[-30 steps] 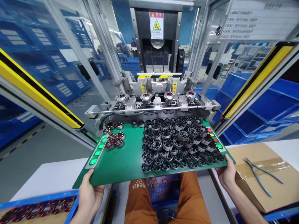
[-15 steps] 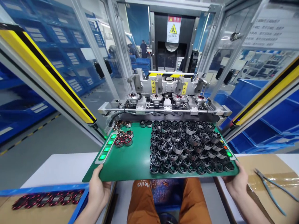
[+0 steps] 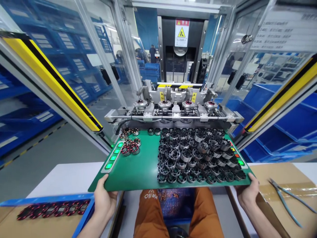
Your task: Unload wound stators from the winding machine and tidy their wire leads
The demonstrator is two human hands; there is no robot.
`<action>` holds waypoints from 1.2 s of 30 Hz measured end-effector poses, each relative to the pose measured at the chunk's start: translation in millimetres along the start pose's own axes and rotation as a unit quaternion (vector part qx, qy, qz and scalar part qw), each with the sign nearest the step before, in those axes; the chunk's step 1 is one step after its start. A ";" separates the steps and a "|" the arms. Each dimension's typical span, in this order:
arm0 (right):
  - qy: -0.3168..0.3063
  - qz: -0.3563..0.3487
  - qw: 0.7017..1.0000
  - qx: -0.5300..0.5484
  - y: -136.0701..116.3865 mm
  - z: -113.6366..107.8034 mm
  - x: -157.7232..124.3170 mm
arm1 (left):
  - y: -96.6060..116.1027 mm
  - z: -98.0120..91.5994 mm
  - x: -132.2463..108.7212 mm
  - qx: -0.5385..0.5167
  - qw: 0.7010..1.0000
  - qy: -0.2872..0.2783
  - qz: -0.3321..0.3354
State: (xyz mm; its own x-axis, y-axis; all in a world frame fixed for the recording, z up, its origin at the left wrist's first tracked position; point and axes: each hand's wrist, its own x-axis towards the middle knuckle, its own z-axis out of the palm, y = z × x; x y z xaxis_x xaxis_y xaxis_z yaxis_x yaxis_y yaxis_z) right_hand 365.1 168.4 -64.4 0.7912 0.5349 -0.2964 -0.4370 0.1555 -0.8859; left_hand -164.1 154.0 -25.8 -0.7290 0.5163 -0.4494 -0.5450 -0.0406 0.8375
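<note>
A green tabletop (image 3: 135, 172) spreads in front of me below the machine. My left hand (image 3: 106, 195) grips its front left corner, thumb on top and fingers hidden underneath. At the front right corner, my right hand (image 3: 248, 191) holds the edge the same way. Black motor stators (image 3: 185, 154) without visible wire stand packed and partly stacked over the right half. A small group of stators wound with copper-red wire (image 3: 130, 147) sits at the back left. Lit green buttons (image 3: 112, 158) lie beside my left thumb, and another button strip (image 3: 239, 158) is near my right hand.
Behind the tabletop, the winding machine (image 3: 175, 109) carries several stators on its fixtures. Yellow side guards (image 3: 56, 86) flank it. Pliers (image 3: 284, 198) rest on cardboard at right. A blue-edged tray (image 3: 84, 218) with wound stators is at left. A person (image 3: 153, 53) stands far back.
The machine's upper crossbar with the warning stripes sits slightly lower than before. The view has shifted a little. Both hands stay on the tabletop's corners.
</note>
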 end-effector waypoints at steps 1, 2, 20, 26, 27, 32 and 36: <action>-0.002 -0.001 1.000 0.003 -0.3 -0.1 -1.0 | 1.2 1.4 -1.7 -0.018 1.000 0.009 -0.010; -0.004 0.000 1.000 0.008 -0.7 0.2 -2.4 | 2.3 2.8 -3.3 -0.033 0.999 0.016 -0.019; -0.024 -0.001 0.999 0.026 0.4 3.1 -6.1 | 4.8 7.7 -4.2 -0.056 0.998 0.026 -0.006; -0.010 -0.001 1.000 0.004 3.5 -0.9 0.7 | 3.7 4.7 -2.7 -0.068 0.997 0.028 -0.012; -0.017 -0.001 1.000 0.005 3.8 -1.3 1.0 | 3.5 4.5 -2.7 -0.069 0.997 0.029 -0.011; -0.025 -0.001 1.000 0.002 4.3 -1.1 0.1 | 3.7 4.3 -2.9 -0.072 0.997 0.027 -0.011; -0.026 -0.002 1.000 0.007 4.2 -0.2 -0.1 | 4.6 4.4 -4.5 -0.070 0.997 0.017 -0.011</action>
State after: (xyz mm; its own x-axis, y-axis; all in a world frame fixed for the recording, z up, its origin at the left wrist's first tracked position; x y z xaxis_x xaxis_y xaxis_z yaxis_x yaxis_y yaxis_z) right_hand 363.2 168.8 -68.1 0.7699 0.5764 -0.2740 -0.4407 0.1695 -0.8815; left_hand -161.5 155.2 -18.5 -0.7288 0.4884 -0.4799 -0.6115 -0.1490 0.7771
